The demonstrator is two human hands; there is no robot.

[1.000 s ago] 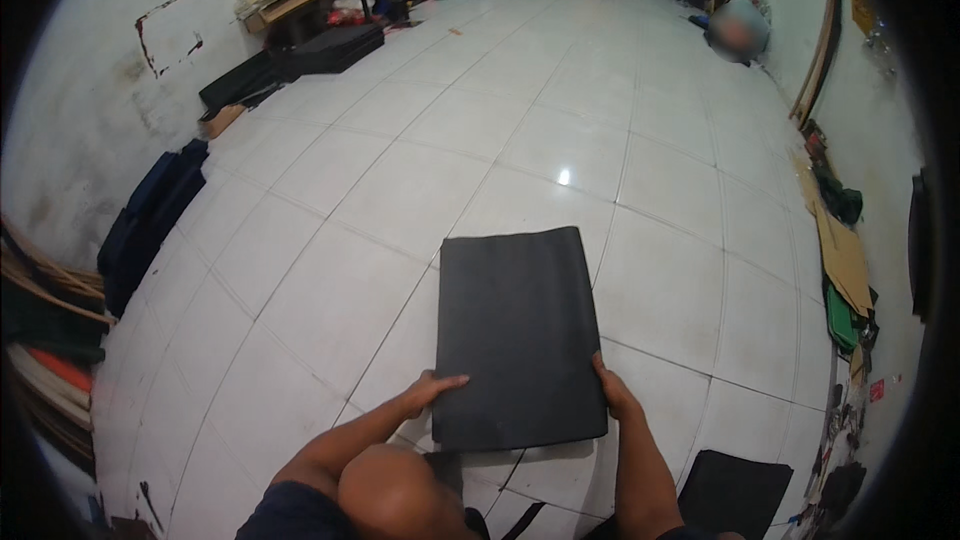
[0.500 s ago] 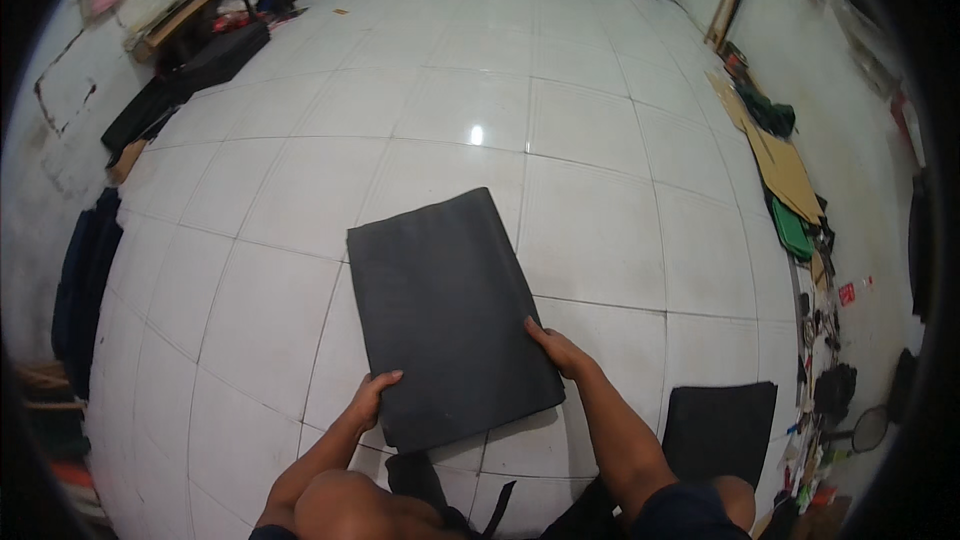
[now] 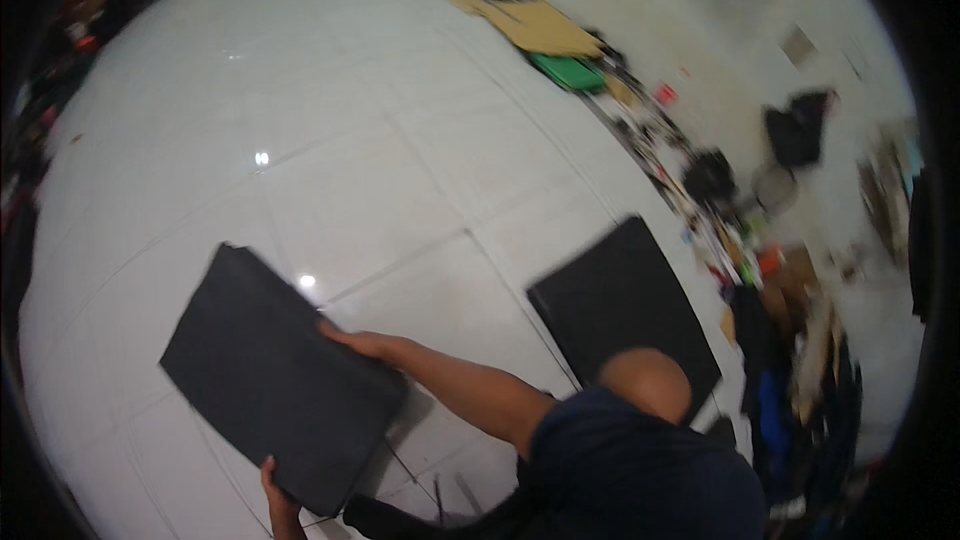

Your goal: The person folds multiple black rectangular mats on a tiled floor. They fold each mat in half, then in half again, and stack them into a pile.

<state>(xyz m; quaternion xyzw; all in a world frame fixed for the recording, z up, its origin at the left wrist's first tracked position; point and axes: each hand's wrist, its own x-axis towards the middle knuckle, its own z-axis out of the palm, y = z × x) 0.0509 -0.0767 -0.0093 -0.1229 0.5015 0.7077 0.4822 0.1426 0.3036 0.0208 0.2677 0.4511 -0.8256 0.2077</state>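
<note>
A dark rectangular pad [image 3: 285, 380] lay slantwise over the white tiled floor [image 3: 350, 180], left of a second dark pad [image 3: 630, 295]. My left grip [image 3: 276, 500] pinched one long edge, my right grip [image 3: 365, 342] the opposite one. I judged it light, matt and slightly floppy, best supported along both long edges.

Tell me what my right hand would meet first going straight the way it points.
Probably the dark panel whose edge your right hand grips; depth is unclear, so I can't say whether it'd pass over or under.
</note>
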